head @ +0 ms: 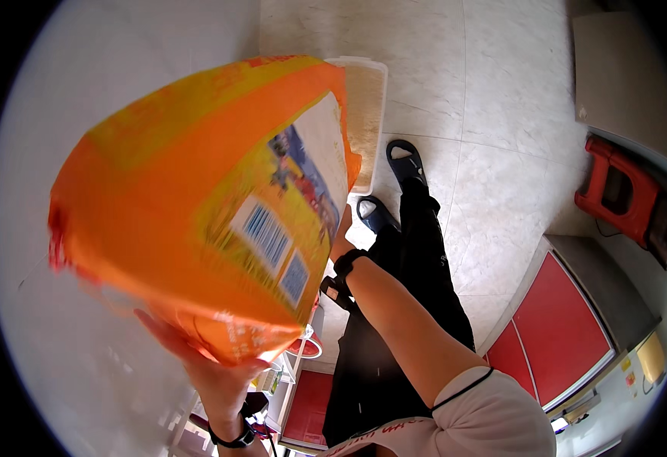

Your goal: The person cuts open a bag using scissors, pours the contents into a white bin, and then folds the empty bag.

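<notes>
A large orange and yellow printed plastic bag (196, 188) fills the left half of the view, held up and tilted. My left hand (213, 365) grips its lower end, thumb and fingers spread around the plastic. At the bag's right edge is my right hand (342, 231), against the bag, with its fingers hidden behind it. The bag's far end overlaps a translucent plastic bin (385, 114) on the floor, which holds a tan, grainy material. Whether anything passes from the bag into the bin cannot be seen. Both wrists wear black bands.
My feet in dark slide sandals (406, 165) stand beside the bin on pale floor tiles. At the right are a red plastic stool (619, 191) and a cabinet with red doors (562, 331). A white shelf rack (290, 371) with items stands below the bag. A pale wall rises at the left.
</notes>
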{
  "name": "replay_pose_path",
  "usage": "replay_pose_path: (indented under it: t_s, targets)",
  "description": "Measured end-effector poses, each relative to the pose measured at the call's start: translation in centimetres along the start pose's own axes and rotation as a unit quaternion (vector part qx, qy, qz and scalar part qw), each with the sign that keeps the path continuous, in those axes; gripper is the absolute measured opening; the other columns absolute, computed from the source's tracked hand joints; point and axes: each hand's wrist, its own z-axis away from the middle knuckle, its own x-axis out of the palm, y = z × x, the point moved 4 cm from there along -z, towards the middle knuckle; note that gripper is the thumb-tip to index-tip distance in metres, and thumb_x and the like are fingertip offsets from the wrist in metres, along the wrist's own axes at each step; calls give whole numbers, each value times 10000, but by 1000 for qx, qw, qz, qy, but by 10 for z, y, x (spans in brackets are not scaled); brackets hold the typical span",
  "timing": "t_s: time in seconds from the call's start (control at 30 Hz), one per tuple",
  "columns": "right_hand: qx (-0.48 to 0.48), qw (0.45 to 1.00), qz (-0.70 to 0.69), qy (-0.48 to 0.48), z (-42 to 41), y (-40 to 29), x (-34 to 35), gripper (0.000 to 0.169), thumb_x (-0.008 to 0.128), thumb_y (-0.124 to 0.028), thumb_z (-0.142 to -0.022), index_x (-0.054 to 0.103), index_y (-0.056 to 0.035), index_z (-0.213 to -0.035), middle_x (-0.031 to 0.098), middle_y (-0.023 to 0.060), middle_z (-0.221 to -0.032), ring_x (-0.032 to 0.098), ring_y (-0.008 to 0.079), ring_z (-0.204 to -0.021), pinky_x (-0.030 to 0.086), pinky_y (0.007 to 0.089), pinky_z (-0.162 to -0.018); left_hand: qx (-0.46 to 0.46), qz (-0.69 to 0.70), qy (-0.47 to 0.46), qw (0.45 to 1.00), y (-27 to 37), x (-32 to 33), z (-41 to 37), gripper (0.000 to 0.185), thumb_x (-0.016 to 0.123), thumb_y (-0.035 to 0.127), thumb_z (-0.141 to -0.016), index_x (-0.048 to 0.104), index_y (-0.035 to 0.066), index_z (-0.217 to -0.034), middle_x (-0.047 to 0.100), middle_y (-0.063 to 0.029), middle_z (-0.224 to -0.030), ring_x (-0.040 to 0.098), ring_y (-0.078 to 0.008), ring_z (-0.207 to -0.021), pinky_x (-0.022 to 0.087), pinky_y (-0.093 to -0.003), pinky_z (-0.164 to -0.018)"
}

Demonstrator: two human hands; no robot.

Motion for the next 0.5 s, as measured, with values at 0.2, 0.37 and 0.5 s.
replay_pose_path:
  t_s: [0.2,0.37,0.5]
  targets:
    - [7,995,69,72,19,-18,8,297,464,-258,-908,464,20,-803,571,152,-779,534,271,-708,437,399,-672,-11,-89,8,996,-2,7,-7,1056,778,234,-664,74,3,-1416,224,-185,-1427,286,-279,-1296,284,-385,-1052]
    - [-124,882,439,114,29,-41,13,313,429,-249,-913,515,47,-858,593,260,-839,582,413,-831,447,449,-710,-70,-41,92,992,-10,-4,-7,584,614,-5,-805,318,-58,-1306,423,-167,-1284,442,-230,-1158,366,-337,-965]
    - [-80,913,385,108,24,-40,13,346,424,-269,-913,538,57,-884,600,258,-895,588,395,-865,459,431,-727,-68,8,152,986,-3,-12,-2,392,570,-25,-833,417,-64,-1191,522,-134,-1143,519,-197,-1016,421,-301,-882]
